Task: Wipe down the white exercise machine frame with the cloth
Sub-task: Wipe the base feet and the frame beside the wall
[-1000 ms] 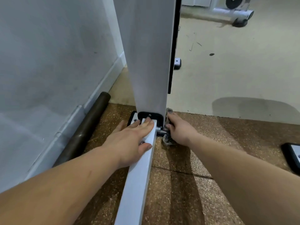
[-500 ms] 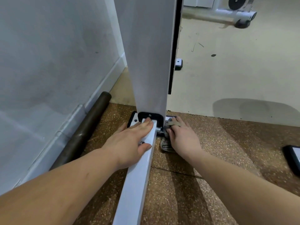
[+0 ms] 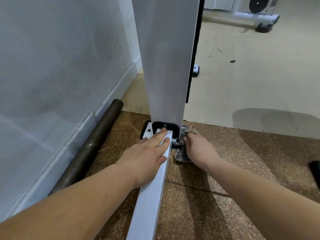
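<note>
At frame (image 3: 149, 196) base, cloth (image 3: 182, 157) lower, left hand (image 3: 147, 158) unmoved

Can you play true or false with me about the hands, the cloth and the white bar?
1. The left hand lies flat on the white bar. True.
2. The right hand grips the cloth. True.
3. The cloth is high up on the tall post. False: it is low down, at the foot of the tall post.
4. A dark pipe lies along the wall. True.
5. The left hand holds a spray bottle. False: it holds nothing.
</note>
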Demonstrator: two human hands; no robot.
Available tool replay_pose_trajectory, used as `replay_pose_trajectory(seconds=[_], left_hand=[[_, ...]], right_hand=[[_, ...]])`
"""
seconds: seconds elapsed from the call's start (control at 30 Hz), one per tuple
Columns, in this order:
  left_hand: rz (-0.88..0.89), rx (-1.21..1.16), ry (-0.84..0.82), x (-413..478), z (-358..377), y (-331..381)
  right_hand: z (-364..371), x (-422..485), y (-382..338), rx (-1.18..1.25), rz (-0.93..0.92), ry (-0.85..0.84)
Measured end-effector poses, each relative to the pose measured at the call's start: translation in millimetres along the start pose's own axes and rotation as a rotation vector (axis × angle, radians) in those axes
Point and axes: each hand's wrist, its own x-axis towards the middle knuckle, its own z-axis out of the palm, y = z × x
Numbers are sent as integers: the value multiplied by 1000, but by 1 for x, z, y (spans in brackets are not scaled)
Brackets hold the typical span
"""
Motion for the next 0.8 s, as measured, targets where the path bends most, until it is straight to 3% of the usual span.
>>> replay_pose_trajectory(seconds=[0.13, 0.27, 0.4, 0.6, 0.8], left_hand=[[15, 94, 1, 2, 2, 1], [22, 102, -27, 4, 5, -1], [16, 81, -40, 6, 9, -3], [3, 110, -50, 4, 4, 1], [-10, 135, -79, 7, 2, 0]], right_hand=[[0, 32, -15, 0, 148, 24], [13, 4, -12, 58, 60, 119], [12, -22, -3, -3, -58, 45], [-17, 46, -17, 4, 185, -43], [20, -13, -9, 131, 17, 139]])
